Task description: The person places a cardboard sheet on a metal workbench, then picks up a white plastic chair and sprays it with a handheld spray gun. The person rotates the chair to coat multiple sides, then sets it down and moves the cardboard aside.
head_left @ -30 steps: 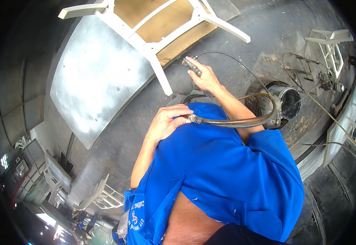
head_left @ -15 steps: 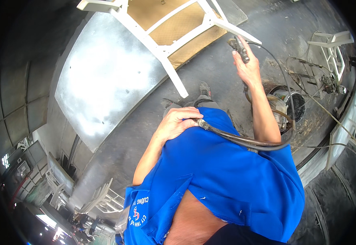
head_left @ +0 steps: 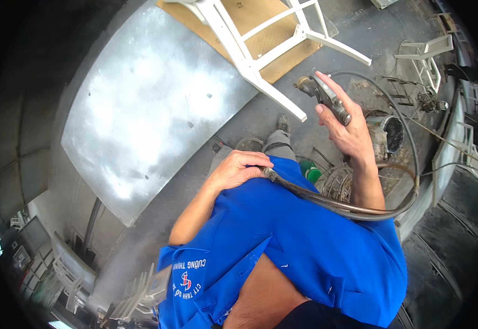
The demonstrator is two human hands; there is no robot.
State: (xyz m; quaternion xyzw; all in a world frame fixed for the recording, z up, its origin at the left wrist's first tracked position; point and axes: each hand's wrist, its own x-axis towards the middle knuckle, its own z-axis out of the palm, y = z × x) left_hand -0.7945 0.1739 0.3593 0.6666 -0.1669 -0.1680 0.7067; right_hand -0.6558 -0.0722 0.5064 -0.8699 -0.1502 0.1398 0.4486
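Note:
My right hand [head_left: 349, 123] is wrapped round a dark metal spray gun [head_left: 327, 98], its brass-coloured nozzle end facing the white chair. From the gun a dark hose [head_left: 412, 137] loops down on the right and runs back across my front. My left hand [head_left: 242, 169] is closed on this hose at my waist, near a taped, whitish part. A white wooden chair frame [head_left: 250, 66] stands tilted on a brown cardboard sheet [head_left: 280, 27], ahead of me. One of its legs ends close to the spray gun, apart from it.
A large pale, paint-dusted panel [head_left: 145, 104] lies left. A paint-crusted bucket [head_left: 395, 134] and a green container [head_left: 310, 171] sit at right. White chair parts [head_left: 425, 55] stand farther right, and more white chairs [head_left: 135, 296] are behind left. Loose hoses cross the floor.
My right hand has come lower and slightly right with the spray gun. In the picture, the chair frame has shifted right and the panel left and down. My left hand keeps its hold.

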